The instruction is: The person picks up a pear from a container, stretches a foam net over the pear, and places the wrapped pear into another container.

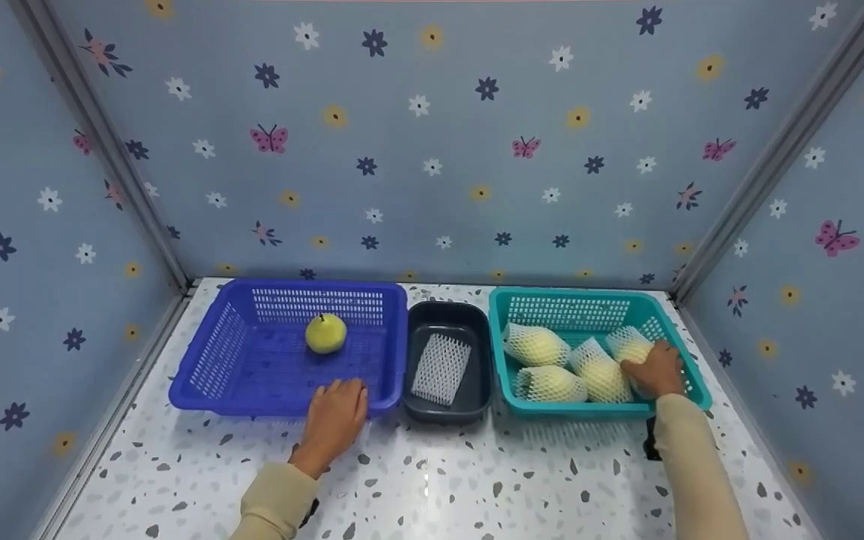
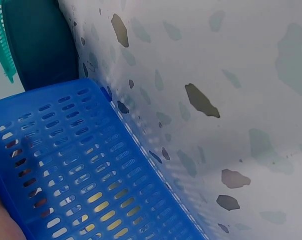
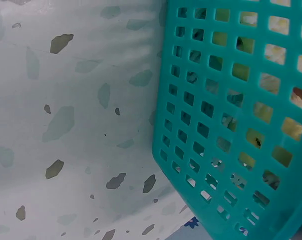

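My right hand (image 1: 657, 369) is inside the teal basket (image 1: 574, 407), its thumb and fingers around the rightmost pear (image 1: 631, 345), pale yellow in a white foam net. Netted pears lie to its left: one by the left wall (image 1: 541, 347), another at the front (image 1: 552, 385), a third in the middle (image 1: 603, 379). My left hand (image 1: 336, 424) rests over the front rim of the blue basket (image 1: 252, 411), fingers loosely bent and holding no fruit. Behind those fingers a bare yellow-green pear (image 1: 325, 334) stands upright, stem up. In the right wrist view the teal wall (image 3: 205, 110) mostly hides the hand.
Between the baskets stands a dark grey tray (image 1: 447, 414) with a flattened white foam net (image 1: 442, 369) in it. All three containers sit on a speckled white table (image 1: 477, 480). Flower-patterned panels (image 1: 432, 150) enclose the back and both sides.
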